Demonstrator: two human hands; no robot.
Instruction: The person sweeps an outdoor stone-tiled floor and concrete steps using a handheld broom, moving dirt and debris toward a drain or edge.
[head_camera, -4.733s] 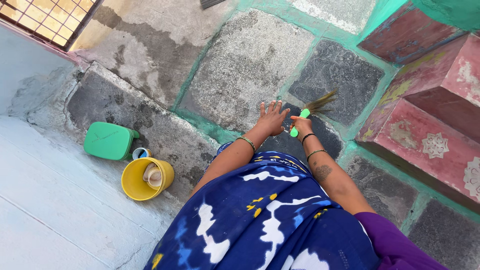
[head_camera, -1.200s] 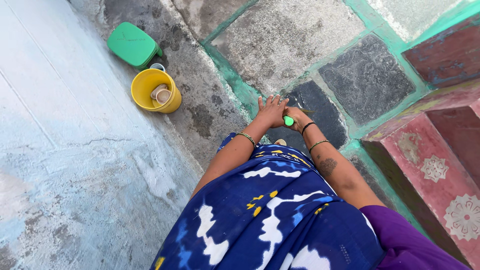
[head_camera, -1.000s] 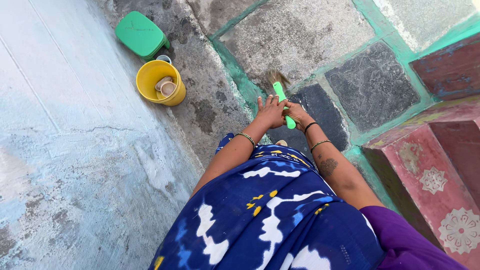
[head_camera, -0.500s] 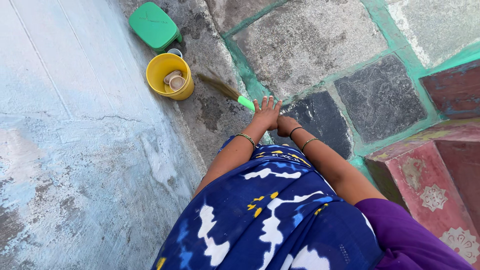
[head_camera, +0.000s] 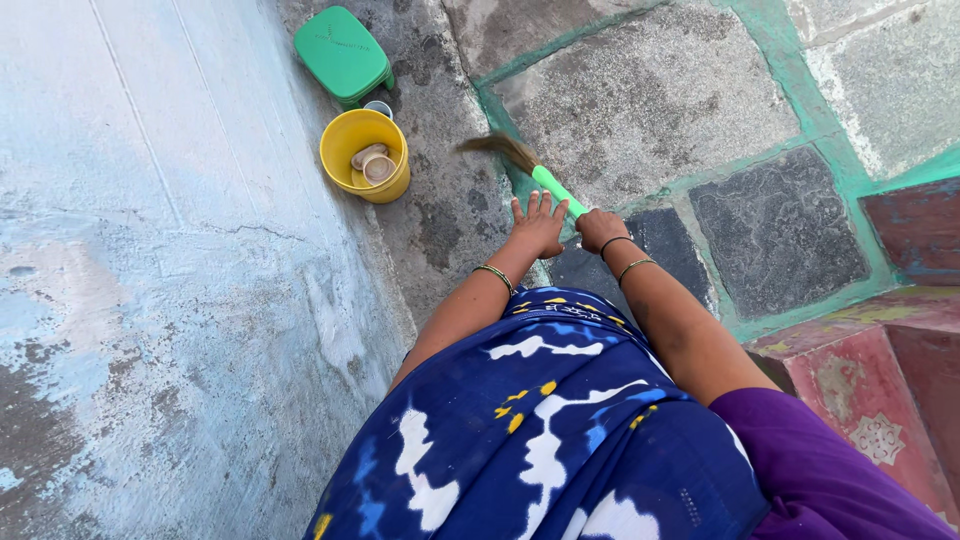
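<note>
My right hand (head_camera: 600, 229) is clenched on the green handle of the short broom (head_camera: 545, 184), a light thing, best held low on that stiff grip since the soft bristles splay on the stone floor (head_camera: 640, 110) toward the yellow bucket (head_camera: 341, 147). My left hand (head_camera: 535, 225) hangs beside it with fingers spread, holding nothing.

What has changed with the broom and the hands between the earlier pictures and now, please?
The broom swung from pointing right to pointing left, bristles now nearer the yellow bucket. The right hand still grips its green handle; the left hand stays open, fingers spread.
</note>
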